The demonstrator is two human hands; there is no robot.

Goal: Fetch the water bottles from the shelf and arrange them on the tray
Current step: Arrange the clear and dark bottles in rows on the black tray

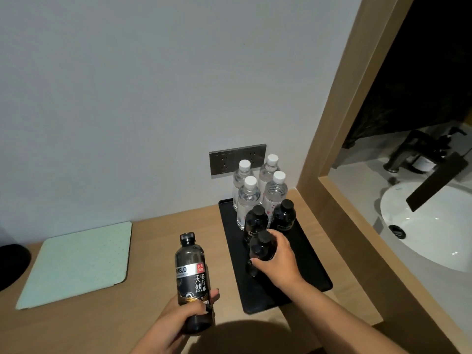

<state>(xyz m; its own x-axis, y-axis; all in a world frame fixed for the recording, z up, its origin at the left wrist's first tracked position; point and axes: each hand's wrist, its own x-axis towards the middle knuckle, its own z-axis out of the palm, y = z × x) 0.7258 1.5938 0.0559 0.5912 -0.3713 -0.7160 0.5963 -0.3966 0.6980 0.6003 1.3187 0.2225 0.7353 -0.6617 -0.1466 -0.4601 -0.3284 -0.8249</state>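
A black rectangular tray [235, 284] lies on the wooden counter by the wall. At its far end stand several clear water bottles with white caps [248, 200]. In front of them stand two black bottles [283, 218]. My right hand [277, 261] grips a third black bottle [262, 247], upright on the tray just in front of those two. My left hand [178, 318] holds another black bottle [192, 274] with a silver and gold label, upright above the counter to the left of the tray.
A pale green mat [76, 261] lies on the counter at the left, with a dark object [10, 264] at the left edge. A double wall socket [224, 160] sits behind the bottles. Right of a wooden frame [329, 154] are a white basin [429, 226] and dark tap.
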